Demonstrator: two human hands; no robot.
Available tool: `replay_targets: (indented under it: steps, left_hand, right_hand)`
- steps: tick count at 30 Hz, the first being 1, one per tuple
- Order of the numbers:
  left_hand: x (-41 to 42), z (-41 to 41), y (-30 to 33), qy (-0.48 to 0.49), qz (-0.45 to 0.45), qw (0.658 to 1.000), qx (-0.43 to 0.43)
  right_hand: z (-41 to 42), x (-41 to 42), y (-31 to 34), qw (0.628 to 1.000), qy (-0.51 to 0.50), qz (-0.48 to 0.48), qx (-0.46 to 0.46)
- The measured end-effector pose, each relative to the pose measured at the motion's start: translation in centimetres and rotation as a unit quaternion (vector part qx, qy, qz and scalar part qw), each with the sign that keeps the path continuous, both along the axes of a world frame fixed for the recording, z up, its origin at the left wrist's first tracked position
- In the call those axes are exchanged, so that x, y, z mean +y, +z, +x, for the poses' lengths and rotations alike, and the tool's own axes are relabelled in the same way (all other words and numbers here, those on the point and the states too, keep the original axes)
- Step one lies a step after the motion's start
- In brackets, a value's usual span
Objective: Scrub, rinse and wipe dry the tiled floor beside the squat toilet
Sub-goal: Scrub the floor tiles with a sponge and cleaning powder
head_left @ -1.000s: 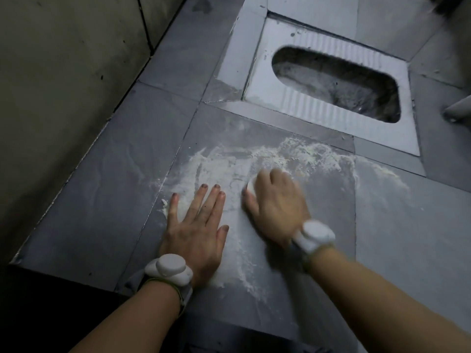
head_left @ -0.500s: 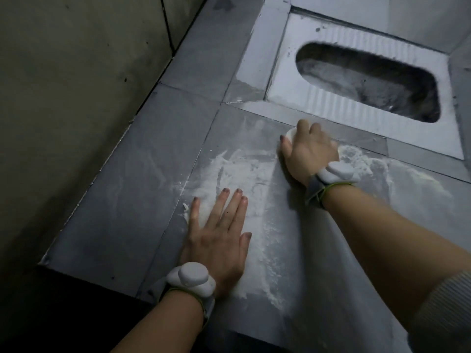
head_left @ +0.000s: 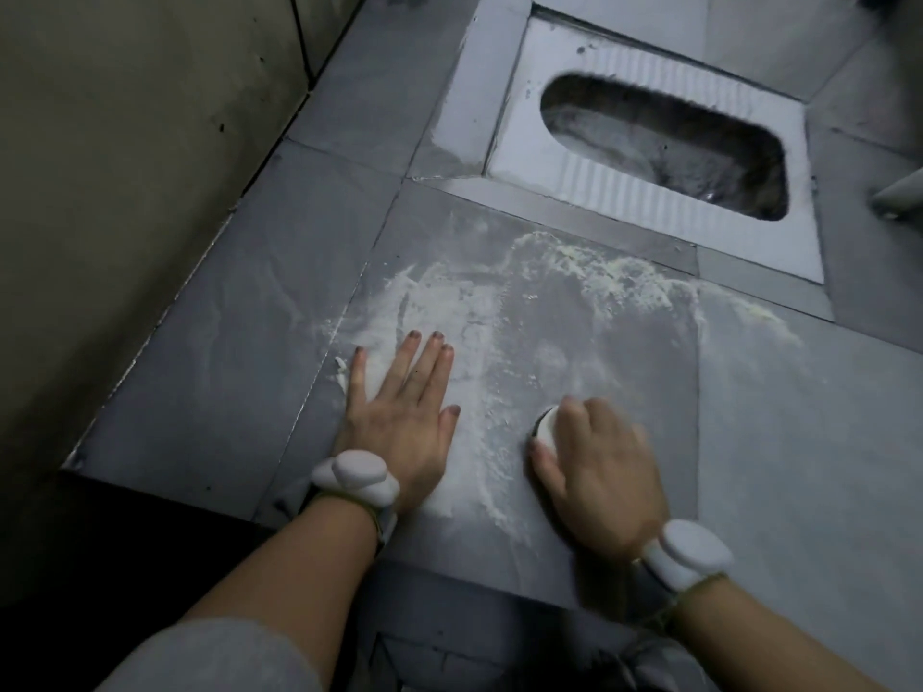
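White scrubber (head_left: 545, 428) gripped by right hand (head_left: 602, 472) on foamy floor (head_left: 524, 312)

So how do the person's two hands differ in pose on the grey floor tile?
The left hand lies flat, fingers straight, palm down in the white powder; the right hand curls over a small round white scrubber. The left holds nothing; the right grips. Both wear white wrist devices.

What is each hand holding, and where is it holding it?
The right hand grips a white scrubber from above, over its top. The left hand holds nothing; it rests flat on the floor.
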State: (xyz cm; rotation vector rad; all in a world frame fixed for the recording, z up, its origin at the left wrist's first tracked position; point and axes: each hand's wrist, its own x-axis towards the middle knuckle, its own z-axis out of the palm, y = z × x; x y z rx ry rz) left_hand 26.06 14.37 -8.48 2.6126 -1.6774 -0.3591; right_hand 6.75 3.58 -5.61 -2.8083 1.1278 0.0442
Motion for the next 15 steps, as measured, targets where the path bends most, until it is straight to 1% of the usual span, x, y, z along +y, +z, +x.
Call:
replay_targets:
  steps: [4, 8, 12, 15]
  left_hand:
    - [-0.1, 0.2, 0.1, -0.004, 0.011, 1.0, 0.02]
    - [0.1, 1.0, 1.0, -0.016, 0.02, 0.998, 0.057]
    - [1.1, 2.0, 1.5, 0.011, -0.01, 0.998, 0.062]
    - [1.5, 2.7, 1.6, 0.035, -0.007, 0.997, 0.064]
  right_hand:
    - [-0.6, 5.0, 0.4, 0.998, 0.058, 0.016, -0.001]
    - [0.8, 6.6, 0.2, 0.996, 0.086, 0.011, 0.002]
    - [3.6, 6.0, -0.1, 0.993, 0.121, -0.007, -0.012]
    - [6.3, 3.6, -0.5, 0.991, 0.126, -0.03, -0.028]
